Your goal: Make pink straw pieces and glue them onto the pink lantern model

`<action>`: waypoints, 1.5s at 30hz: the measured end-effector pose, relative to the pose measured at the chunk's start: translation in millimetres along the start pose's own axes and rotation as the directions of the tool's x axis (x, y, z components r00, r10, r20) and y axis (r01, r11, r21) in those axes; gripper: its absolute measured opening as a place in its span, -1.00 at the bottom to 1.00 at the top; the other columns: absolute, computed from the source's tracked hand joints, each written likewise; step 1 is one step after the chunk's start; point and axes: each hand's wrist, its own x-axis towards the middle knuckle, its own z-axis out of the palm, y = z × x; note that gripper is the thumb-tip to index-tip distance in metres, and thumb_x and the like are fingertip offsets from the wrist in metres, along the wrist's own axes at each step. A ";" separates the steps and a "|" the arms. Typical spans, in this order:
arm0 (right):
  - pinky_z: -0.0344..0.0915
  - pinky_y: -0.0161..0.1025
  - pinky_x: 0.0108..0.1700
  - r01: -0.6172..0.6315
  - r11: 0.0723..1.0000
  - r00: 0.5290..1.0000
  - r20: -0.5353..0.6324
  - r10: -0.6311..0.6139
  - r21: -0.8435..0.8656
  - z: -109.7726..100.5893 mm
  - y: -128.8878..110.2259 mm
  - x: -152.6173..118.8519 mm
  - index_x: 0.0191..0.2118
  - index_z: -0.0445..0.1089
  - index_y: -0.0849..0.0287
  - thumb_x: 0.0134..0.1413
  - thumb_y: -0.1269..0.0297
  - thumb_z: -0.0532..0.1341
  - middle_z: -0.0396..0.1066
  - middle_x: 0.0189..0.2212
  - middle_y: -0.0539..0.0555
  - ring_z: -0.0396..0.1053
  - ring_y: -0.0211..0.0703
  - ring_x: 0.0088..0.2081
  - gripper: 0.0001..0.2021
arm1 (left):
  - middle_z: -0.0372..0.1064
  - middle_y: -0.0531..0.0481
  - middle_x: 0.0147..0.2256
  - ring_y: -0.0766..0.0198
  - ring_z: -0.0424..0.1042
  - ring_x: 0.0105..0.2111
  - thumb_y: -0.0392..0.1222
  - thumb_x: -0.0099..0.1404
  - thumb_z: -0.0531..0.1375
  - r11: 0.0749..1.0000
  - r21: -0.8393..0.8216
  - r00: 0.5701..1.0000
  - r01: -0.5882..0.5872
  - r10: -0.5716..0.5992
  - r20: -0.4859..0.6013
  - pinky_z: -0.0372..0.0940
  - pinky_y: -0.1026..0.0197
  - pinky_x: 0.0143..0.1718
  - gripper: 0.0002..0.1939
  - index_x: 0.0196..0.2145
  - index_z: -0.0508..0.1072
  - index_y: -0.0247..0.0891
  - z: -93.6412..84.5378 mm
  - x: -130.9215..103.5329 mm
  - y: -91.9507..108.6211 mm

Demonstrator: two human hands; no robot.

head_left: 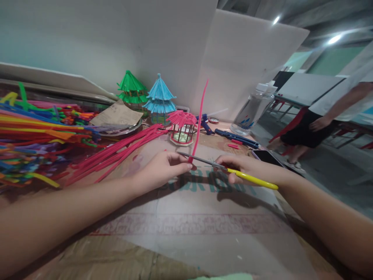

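Note:
Between the thumb and fingers of my left hand [161,171] is the lower end of a pink pipe cleaner [200,116], which stands almost upright. My right hand [255,166] is closed around scissors with yellow handles [256,180]. Their blades cross the pipe cleaner just above my left fingertips; whether they have cut into it I cannot tell. Behind the blades stands a small pavilion model [182,119] with a pink roof, thin posts and a pale base. Loose pink pipe cleaners [122,151] lie in a bunch beyond my left forearm.
Green [131,86] and blue [159,93] pavilion models stand behind. Multicoloured pipe cleaners [43,132] are piled at left. A dark blue glue gun [205,124], a blue-handled tool [237,138], a water bottle [253,111] and a phone [266,157] lie toward the right. A person [329,105] stands beyond.

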 end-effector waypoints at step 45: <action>0.15 -0.27 -0.25 0.068 0.998 0.998 0.007 -0.068 -0.002 0.1 11.2 -3.3 -0.01 0.28 0.19 0.15 -0.03 0.14 0.31 -0.22 0.08 0.23 -0.16 -0.26 -0.57 | 0.55 -0.09 -0.31 0.22 0.49 -0.31 -0.11 0.13 0.26 0.998 -0.052 0.999 0.029 -0.027 0.036 0.34 0.24 -0.26 -0.77 -0.31 0.55 -0.31 1.7 -0.9 1.4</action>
